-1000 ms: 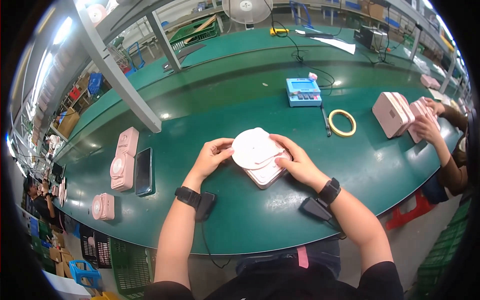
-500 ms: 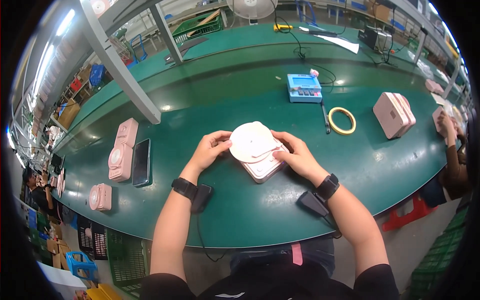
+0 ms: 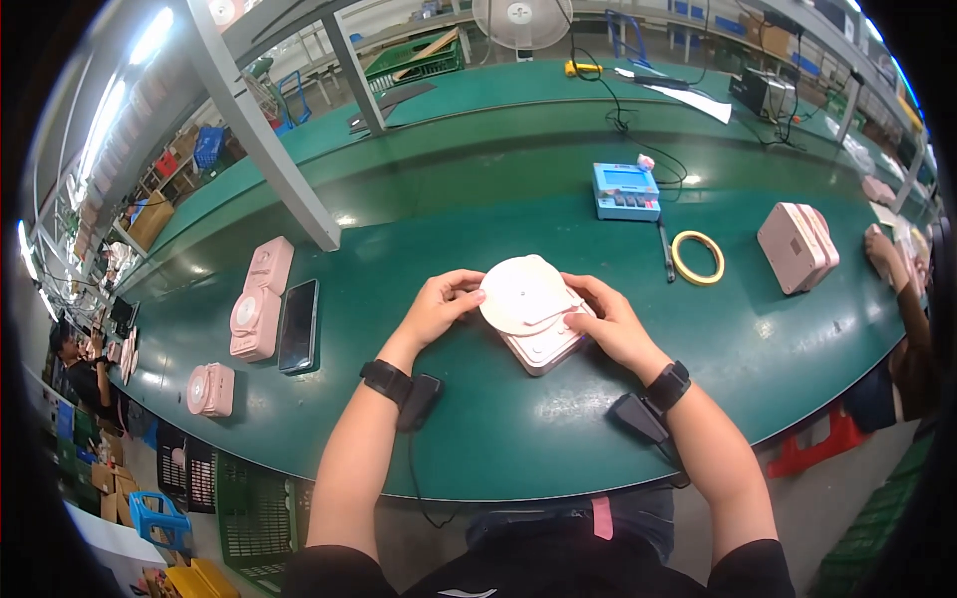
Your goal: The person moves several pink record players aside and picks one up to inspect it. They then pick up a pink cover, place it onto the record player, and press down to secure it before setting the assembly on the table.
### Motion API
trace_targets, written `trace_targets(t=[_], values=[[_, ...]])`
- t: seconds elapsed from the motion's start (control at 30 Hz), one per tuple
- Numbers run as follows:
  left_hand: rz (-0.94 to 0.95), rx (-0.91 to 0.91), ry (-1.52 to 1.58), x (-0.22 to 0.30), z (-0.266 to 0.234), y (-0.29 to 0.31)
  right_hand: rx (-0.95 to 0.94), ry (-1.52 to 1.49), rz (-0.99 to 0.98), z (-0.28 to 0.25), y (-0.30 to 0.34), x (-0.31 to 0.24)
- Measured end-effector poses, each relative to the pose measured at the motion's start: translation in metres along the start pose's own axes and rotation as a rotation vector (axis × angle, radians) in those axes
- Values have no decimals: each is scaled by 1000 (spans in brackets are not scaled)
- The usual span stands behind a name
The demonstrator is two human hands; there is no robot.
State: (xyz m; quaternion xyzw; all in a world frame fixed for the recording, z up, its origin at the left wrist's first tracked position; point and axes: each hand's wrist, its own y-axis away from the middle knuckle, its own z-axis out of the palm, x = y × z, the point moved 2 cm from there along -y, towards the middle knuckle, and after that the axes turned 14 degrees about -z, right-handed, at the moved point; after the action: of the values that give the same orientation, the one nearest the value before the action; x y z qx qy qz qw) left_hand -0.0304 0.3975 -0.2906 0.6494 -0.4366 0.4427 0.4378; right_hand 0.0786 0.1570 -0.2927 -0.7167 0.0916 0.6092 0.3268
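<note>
A pale pink device shaped like a small record player (image 3: pixel 523 296) lies on the green table in front of me, its round platter and tonearm on top. My left hand (image 3: pixel 435 311) pinches the platter's left edge between thumb and bent fingers. On the device's right side, my right hand (image 3: pixel 616 324) grips the body, the thumb lying on top beside the tonearm and the fingers partly hidden behind. Small round knobs show on the near end of the top. Each wrist wears a black strap with a dark box hanging from it by the table.
Left of me are stacked pink devices (image 3: pixel 256 321), a single one (image 3: pixel 210 390) and a dark phone (image 3: pixel 299 326). To the right lie a blue device with a screen (image 3: pixel 627 191), a pen (image 3: pixel 666 251), a yellow tape roll (image 3: pixel 697 258) and pink units (image 3: pixel 797 247). Co-workers sit at both ends.
The whole view has shifted, so things appear a little further right and lower. Both hands keep their hold on the pink device, with no clear change in grip.
</note>
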Motion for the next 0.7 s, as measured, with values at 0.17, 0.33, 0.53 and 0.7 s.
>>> trace_targets(t=[0.17,0.33,0.53,0.7], values=[[1,5,-28,-1,2,-1,6,5,-13,0,-2,3],[8,11,-15,2,1,-1,43,-8,-53,0,1,6],[17,4,-21,-4,0,-3,33,-21,-33,2,0,1],[6,5,-34,-1,1,0,36,-19,-32,2,-1,0]])
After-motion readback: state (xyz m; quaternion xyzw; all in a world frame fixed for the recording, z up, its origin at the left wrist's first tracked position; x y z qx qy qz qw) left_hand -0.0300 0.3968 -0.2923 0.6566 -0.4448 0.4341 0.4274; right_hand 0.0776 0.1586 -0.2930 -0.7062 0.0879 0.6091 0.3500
